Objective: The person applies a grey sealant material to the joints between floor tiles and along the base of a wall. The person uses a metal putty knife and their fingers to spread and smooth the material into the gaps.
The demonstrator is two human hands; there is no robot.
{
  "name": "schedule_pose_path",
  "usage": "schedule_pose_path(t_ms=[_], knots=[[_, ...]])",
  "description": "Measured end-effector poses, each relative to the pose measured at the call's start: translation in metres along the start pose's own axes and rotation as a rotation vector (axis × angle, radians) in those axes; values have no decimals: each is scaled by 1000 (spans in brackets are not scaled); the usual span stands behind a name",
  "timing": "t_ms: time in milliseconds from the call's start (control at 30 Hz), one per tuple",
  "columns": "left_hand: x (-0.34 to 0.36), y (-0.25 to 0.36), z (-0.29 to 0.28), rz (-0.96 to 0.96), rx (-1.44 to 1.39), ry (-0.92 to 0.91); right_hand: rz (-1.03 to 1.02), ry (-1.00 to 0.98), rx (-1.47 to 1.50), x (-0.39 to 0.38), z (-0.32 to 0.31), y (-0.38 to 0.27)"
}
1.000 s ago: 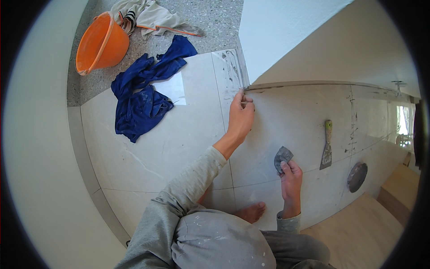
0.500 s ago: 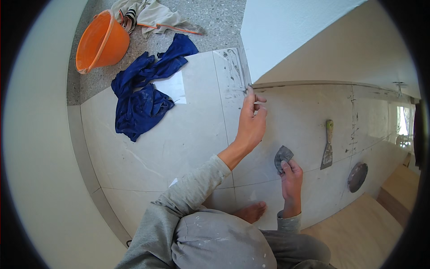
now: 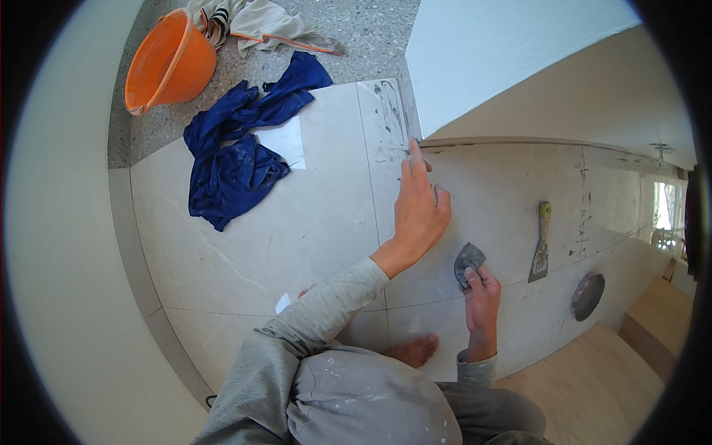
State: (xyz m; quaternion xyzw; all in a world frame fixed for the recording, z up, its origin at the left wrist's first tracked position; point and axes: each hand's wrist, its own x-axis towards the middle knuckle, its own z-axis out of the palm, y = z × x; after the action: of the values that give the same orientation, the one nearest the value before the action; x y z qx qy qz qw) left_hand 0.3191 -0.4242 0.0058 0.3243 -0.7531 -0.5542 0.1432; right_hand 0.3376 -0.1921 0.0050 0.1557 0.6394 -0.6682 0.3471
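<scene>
At the corner of the white wall, my left hand reaches with an outstretched index finger to the dark-smeared seam along the wall's foot, its other fingers apart. Lower right, my right hand pinches a crumpled dark grey pad or cloth above the pale floor tiles. Right of it a putty knife with a green handle lies flat, and a round dark grey dish or lid lies farther right.
An orange bucket and off-white fabric sit on speckled flooring at the upper left, near rumpled dark blue cloth on the tiles. A pale wall bounds the left. Wooden boards lie lower right. My bare foot is below.
My left hand has moved rightward along the wall corner and turned, its fingers now more spread, palm down. My right hand and the grey pad stay about where they were.
</scene>
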Motion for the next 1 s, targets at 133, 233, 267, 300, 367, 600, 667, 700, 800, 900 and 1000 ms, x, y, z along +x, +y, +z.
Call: schedule_pose_path(t_ms=[133, 233, 267, 300, 367, 600, 667, 700, 800, 900, 1000], knots=[[7, -4, -2, 33, 28, -1, -3, -3, 7, -1, 0, 1], [8, -5, -3, 33, 97, -19, -8, 5, 4, -2, 2, -2], [7, -9, 0, 38, 139, -9, -7, 17, 7, -3, 3, -2], [6, -12, 1, 42, 180, 1, -6, 16, 7, -3, 4, -2], [6, -16, 5, 29, 186, -11, 4, 18, -2, -3, 1, -1], [11, -35, 8, -63, 53, -111, -2, 5, 8, -2, 3, 1], [13, -43, 11, -46, -5, -101, -1, -8, 8, -1, 2, 2], [14, -47, 11, -28, -61, -92, -1, -9, 9, -1, 3, 3], [14, -42, 6, -90, 13, -102, 3, 4, 9, -1, 3, 1], [9, -37, -3, -98, 61, -26, -2, 34, 6, -1, 8, -2], [12, -33, -14, -124, -1, 20, -7, 58, -1, -2, 8, -2]])
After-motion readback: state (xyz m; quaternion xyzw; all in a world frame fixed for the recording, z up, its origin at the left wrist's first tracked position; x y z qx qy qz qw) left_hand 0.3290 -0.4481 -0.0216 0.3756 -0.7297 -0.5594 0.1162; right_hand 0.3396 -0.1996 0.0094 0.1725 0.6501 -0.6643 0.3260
